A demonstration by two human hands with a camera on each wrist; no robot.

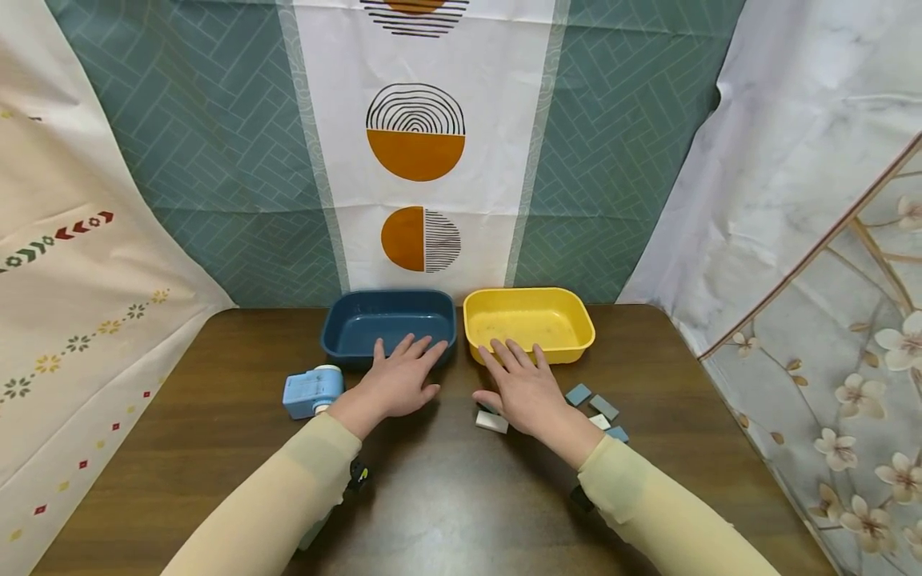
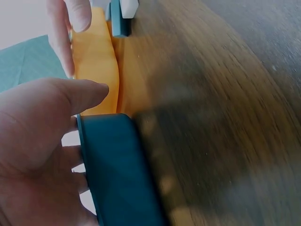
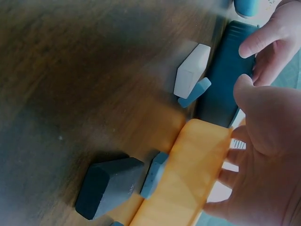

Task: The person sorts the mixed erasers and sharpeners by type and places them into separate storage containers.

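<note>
My left hand (image 1: pixel 399 386) is held palm down with fingers spread, its fingertips over the near rim of a dark blue plastic bin (image 1: pixel 353 332). Likewise spread, my right hand (image 1: pixel 526 394) reaches to the near rim of a yellow bin (image 1: pixel 565 324). Neither hand grips anything. Beneath the right thumb lie a white block (image 1: pixel 492 422) and a blue one (image 3: pixel 194 92) partly hidden by the hand. To the right of that hand are a blue block (image 1: pixel 578 394), a grey block (image 1: pixel 603 408), another white block (image 1: pixel 599 422) and a second blue block (image 1: pixel 618 434).
A light blue box-shaped container (image 1: pixel 311 390) with a white cap lies left of the left hand. Under the left forearm, a grey-green object (image 1: pixel 314 532) is mostly hidden. The bins stand side by side at the back of the wooden table (image 1: pixel 446 512), before a patterned curtain (image 1: pixel 612 160).
</note>
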